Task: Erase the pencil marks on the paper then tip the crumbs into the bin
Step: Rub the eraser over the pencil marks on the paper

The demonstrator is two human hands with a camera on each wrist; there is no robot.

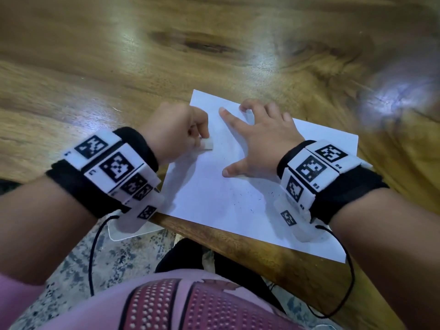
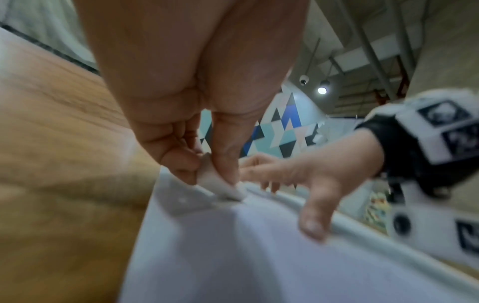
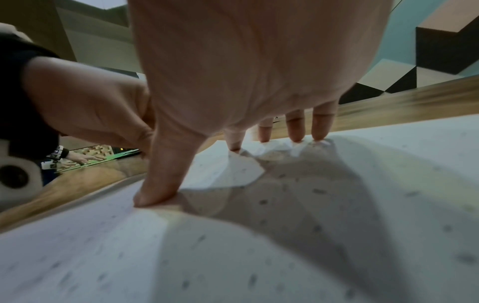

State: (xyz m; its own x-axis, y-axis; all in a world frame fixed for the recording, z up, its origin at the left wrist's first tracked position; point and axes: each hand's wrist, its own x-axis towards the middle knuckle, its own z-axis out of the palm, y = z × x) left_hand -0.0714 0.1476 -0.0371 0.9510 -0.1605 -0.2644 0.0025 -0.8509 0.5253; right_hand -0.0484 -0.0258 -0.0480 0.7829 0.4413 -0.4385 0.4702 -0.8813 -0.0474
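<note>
A white sheet of paper point(image 1: 214, 194) lies on the wooden table, its near corner over the table's front edge. My left hand point(image 1: 176, 132) pinches a small white eraser point(image 1: 207, 144) and holds it down on the sheet's left part; the left wrist view shows the eraser point(image 2: 220, 184) between thumb and fingers, touching the paper point(image 2: 233, 256). My right hand point(image 1: 262, 139) is spread flat, fingertips and thumb pressing the sheet. Small dark crumbs point(image 1: 259, 198) lie scattered on the paper near the right wrist, and they show on the paper point(image 3: 285, 235) in the right wrist view.
The wooden table point(image 1: 142, 55) stretches far ahead and to the left. Its front edge point(image 1: 238, 239) runs diagonally below the sheet, with speckled floor point(image 1: 71, 270) beneath. Black wrist cables hang by both arms. No bin shows in any view.
</note>
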